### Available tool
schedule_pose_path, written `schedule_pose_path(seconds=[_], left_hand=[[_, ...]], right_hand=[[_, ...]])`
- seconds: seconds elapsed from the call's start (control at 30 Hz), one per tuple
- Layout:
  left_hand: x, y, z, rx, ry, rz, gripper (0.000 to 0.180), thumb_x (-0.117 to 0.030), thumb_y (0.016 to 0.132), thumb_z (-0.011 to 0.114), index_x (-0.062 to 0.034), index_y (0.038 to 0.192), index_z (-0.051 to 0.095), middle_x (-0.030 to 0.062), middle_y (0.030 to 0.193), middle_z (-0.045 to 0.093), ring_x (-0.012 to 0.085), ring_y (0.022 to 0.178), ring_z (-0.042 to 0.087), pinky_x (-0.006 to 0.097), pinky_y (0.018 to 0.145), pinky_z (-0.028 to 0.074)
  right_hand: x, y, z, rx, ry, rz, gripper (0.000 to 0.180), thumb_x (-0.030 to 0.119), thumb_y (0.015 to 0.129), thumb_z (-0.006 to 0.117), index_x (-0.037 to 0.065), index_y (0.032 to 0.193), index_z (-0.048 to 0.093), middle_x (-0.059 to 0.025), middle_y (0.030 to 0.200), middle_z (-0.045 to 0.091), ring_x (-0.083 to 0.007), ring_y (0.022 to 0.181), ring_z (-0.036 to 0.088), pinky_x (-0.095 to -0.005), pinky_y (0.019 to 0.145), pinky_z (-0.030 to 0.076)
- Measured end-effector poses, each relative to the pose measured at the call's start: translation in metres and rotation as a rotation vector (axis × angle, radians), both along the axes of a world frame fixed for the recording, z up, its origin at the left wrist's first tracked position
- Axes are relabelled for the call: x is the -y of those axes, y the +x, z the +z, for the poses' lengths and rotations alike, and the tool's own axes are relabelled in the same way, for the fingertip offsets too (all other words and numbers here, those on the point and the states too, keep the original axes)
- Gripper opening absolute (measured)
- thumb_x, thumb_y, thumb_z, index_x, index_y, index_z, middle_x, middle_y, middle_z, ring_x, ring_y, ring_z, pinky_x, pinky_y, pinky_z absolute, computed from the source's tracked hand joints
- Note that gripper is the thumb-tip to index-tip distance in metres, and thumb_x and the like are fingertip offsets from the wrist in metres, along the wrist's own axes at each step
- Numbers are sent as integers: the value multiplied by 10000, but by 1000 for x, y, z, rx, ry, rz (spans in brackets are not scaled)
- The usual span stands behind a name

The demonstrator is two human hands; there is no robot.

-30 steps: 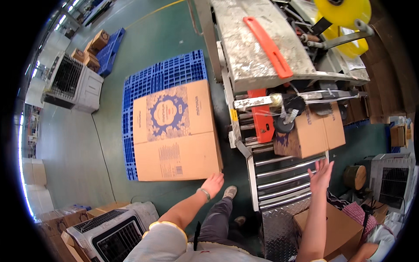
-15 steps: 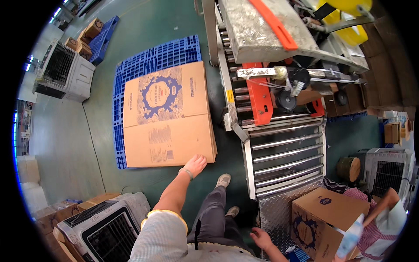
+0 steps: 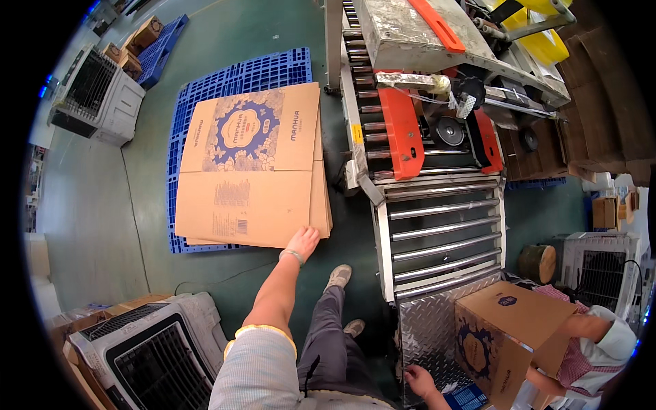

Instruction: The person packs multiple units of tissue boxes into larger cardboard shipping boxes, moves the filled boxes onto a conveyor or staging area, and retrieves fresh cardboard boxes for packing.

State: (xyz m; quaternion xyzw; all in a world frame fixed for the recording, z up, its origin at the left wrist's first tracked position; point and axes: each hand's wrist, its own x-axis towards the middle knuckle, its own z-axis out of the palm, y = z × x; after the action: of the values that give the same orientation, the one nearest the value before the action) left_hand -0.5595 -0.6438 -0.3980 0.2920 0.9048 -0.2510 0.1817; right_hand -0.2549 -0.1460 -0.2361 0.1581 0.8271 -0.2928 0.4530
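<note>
A stack of flattened cardboard cartons [image 3: 273, 198], brown with blue floral print, lies on a blue plastic pallet [image 3: 205, 87]. The top carton is skewed from those beneath, whose edges show at its right. My left hand [image 3: 302, 241] is closed on the near edge of the top carton, close to its right corner; the fingertips are partly hidden. Low in the view, my right hand [image 3: 418, 379] hangs beside a ridged metal plate [image 3: 430, 318]. Its fingers are loosely bent and nothing shows in them.
Right of the pallet runs a roller conveyor [image 3: 444, 236] under a machine with orange guides [image 3: 400, 140]. A co-worker [image 3: 601, 342] handles an upright printed carton [image 3: 512, 318] at the lower right. Air coolers stand at the lower left [image 3: 164, 355] and far left [image 3: 102, 96].
The top carton has shifted left and turned slightly on the stack, with my left hand at its edge. My right hand has moved slightly right and down. The co-worker's arms have moved around the carton.
</note>
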Motion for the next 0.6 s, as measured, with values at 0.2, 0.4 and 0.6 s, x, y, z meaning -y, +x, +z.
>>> schedule_pose_path(seconds=[0.2,0.4,0.6], left_hand=[[56,47,68,-308,376,411,410,-138,918,545,-56,1319,574,160,1423,506,318,1336,471,511,1109,398],[146,65,251,-718,665,641,301,-38,798,640,-44,1098,619,168,941,689,365,871,670,451,811,556],[60,153,534,-1794,871,275,152,-150,991,602,-7,948,633,131,858,628,289,757,607,380,672,495]], right_hand=[[-1,4,16,2,43,151,363,315,900,683,49,1146,704,-186,977,730,-345,946,705,-407,837,553],[-7,-29,33,-230,52,132,394,305,904,670,36,1192,685,-196,1086,713,-351,996,699,-434,879,552],[20,-39,105,-517,-102,60,414,261,904,668,13,1235,652,-201,1161,681,-367,1103,643,-431,972,504]])
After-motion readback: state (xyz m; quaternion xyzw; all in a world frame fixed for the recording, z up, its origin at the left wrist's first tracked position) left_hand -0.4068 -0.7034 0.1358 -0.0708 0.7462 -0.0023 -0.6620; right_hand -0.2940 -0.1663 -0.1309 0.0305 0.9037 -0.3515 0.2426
